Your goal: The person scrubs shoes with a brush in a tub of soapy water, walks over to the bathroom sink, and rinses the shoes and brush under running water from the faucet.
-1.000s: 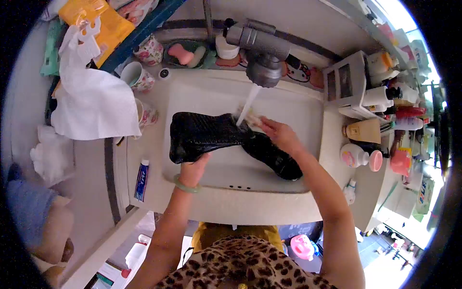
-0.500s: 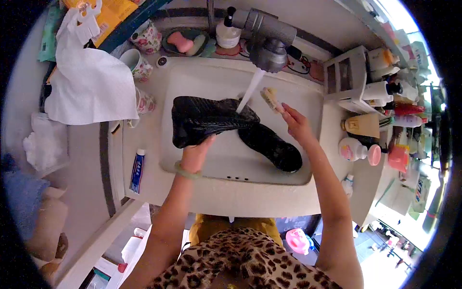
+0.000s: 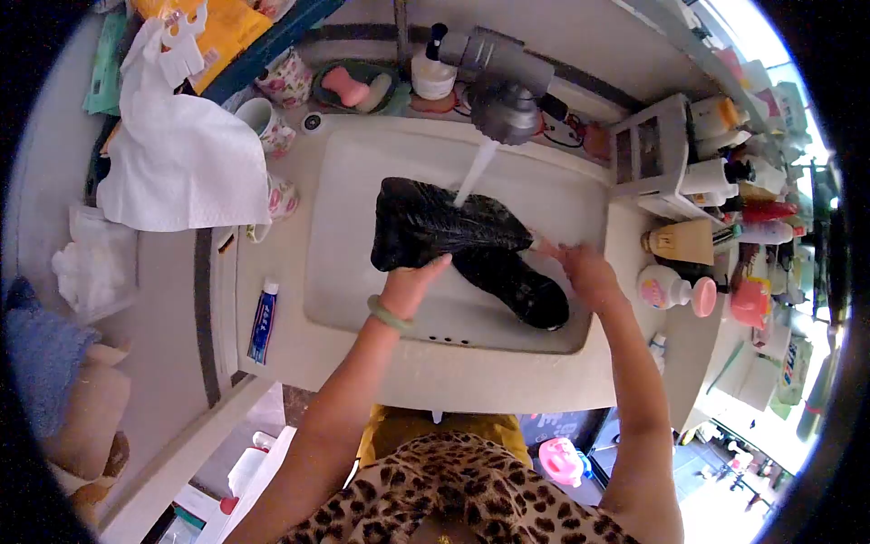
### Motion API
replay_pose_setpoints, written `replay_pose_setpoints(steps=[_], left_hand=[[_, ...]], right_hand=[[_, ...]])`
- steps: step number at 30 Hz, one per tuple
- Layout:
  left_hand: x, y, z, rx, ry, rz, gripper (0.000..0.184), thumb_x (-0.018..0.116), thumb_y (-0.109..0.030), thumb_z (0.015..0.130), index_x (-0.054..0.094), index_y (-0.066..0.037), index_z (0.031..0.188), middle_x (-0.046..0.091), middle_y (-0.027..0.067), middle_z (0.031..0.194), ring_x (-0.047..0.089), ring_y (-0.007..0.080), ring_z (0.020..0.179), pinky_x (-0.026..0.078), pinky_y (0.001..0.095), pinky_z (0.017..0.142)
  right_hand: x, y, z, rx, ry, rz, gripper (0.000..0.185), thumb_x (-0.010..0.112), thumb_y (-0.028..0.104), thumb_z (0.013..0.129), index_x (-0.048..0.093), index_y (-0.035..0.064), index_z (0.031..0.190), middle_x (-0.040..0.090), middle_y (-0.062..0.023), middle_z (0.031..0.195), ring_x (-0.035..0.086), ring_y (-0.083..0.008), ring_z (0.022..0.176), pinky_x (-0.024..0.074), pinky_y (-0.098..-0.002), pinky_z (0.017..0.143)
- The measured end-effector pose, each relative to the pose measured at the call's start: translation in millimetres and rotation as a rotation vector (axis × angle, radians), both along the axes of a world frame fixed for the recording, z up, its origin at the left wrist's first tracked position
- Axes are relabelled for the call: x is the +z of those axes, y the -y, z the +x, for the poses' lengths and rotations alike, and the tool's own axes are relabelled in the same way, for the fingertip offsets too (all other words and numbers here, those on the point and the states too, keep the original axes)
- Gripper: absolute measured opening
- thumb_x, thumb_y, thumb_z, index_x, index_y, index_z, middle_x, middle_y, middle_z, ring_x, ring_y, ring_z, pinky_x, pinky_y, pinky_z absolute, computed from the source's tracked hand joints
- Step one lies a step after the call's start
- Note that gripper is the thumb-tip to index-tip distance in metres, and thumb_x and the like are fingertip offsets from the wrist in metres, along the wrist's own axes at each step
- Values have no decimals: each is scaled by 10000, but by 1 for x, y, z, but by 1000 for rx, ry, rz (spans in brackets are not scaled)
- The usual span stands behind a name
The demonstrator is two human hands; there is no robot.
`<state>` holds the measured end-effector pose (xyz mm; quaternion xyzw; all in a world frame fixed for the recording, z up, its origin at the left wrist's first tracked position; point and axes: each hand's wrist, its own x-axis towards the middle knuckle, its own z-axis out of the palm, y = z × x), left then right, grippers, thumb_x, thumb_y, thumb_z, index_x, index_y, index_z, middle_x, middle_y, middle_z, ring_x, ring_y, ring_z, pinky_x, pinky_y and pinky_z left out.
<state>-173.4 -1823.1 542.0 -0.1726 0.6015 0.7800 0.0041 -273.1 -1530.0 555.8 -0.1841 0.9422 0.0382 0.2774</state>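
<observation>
My left hand (image 3: 412,288) grips a wet black shoe (image 3: 444,227) from below, its fingers closed on the near side. Water from the grey tap (image 3: 506,113) runs onto the upper side of this shoe. A second black shoe (image 3: 521,290) lies in the white sink (image 3: 349,308), partly under the first. At the right end of the held shoe is my right hand (image 3: 584,274), slightly blurred and closed around a small scrub brush. Only a pale bit of the brush (image 3: 541,243) shows; its bristles are hidden against or behind the shoe.
Toothpaste (image 3: 264,322) lies on the left counter, below floral mugs (image 3: 281,195) and a white cloth (image 3: 181,168). Soaps in a dish (image 3: 353,86) and a white bottle (image 3: 433,77) stand behind the sink. Bottles and a white rack (image 3: 648,150) crowd the right side.
My left hand has moved the held shoe to the right under the water. My right hand has come down, bringing the brush from above the sink to the shoe's right end.
</observation>
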Motion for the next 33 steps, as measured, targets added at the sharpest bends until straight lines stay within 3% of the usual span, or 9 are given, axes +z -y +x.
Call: replay_pose_setpoints(steps=[3,7,9,13,17,19,21,25,33], left_hand=[[3,-1,4,-32,67,16,307,678,-98,771,606,-14,1058,603,17,1045,545,130,949,426,285,865],[14,7,16,-56,208,-52,300,676,-86,777,597,-2,1055,590,14,1051,533,112,950,430,262,847],[13,14,20,-11,123,-82,290,675,-89,777,604,-4,1045,594,15,1042,536,112,942,432,261,841],[12,20,17,68,4,59,262,663,-82,779,617,-9,1026,601,18,1026,543,114,924,440,257,833],[11,30,17,22,99,-100,322,645,-12,724,609,-17,1044,599,69,1101,557,208,1008,427,334,903],[5,37,16,138,16,183,316,626,42,711,618,-20,1021,601,88,1102,553,225,1032,425,336,907],[-17,48,26,74,-366,-53,385,613,70,699,599,-36,1069,594,94,1116,555,247,1032,429,341,904],[-14,69,32,371,-15,495,485,623,68,669,567,-70,1131,607,90,1079,567,279,1008,450,382,893],[-10,70,34,344,-13,452,472,611,85,684,558,-52,1133,595,65,1095,563,229,1017,445,350,897]], right_hand=[[9,-1,-5,-55,-255,-228,382,540,117,803,528,137,1185,577,-143,973,569,-324,885,478,-409,722],[7,-1,-16,12,-248,-82,354,552,115,807,549,131,1161,584,-127,983,573,-318,885,480,-399,716],[8,10,-21,-25,-144,-138,370,579,131,814,542,139,1182,591,-132,976,594,-297,857,487,-372,716],[55,81,-15,-73,215,-870,528,612,184,827,421,136,1317,514,-82,1201,491,-217,1100,387,-352,928],[43,106,-37,131,317,-989,735,664,347,767,318,112,1371,374,-154,1355,335,-302,1265,290,-363,1027],[35,109,-47,-57,681,-1062,923,704,394,712,198,44,1400,290,-167,1410,257,-294,1312,194,-363,1075],[28,113,-51,-18,693,-1012,959,715,404,694,184,34,1402,275,-164,1419,246,-283,1318,187,-365,1079],[14,128,-53,45,691,-843,1014,741,372,664,142,47,1415,259,-128,1423,262,-257,1300,187,-376,1070],[16,186,-64,-141,695,-1252,464,537,259,883,455,12,1267,500,-100,1253,455,-202,1153,359,-319,966]])
